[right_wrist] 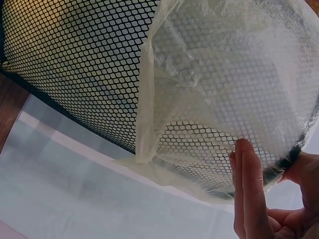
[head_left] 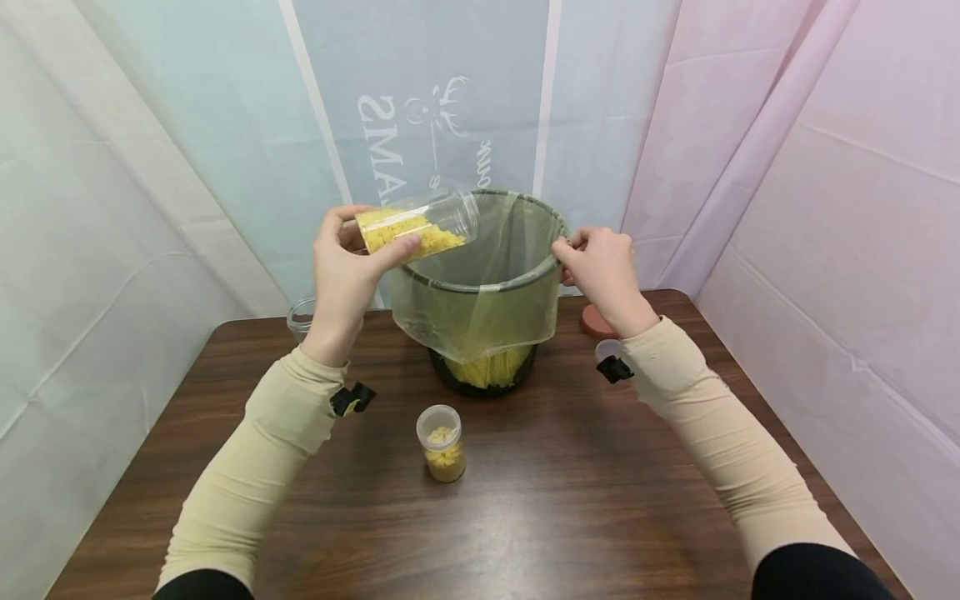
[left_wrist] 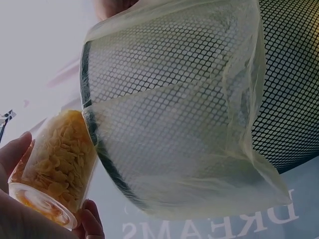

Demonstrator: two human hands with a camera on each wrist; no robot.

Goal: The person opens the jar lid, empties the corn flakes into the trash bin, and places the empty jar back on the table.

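My left hand grips a clear plastic jar of yellow flakes. The jar lies tilted nearly on its side, its mouth pointing right over the left rim of a black mesh wastebasket. In the left wrist view the flakes look thin and petal-like. A translucent yellowish bag lines the basket and folds down over its outside. At the right side of the rim, my right hand pinches the basket's lined edge. The right wrist view shows its fingers outside the bag and the thumb at the rim.
A small open jar with yellow pieces stands upright in front of the basket. Behind my left wrist is a clear container, partly hidden. A reddish-brown lid and a clear lid lie by my right wrist on the wooden table.
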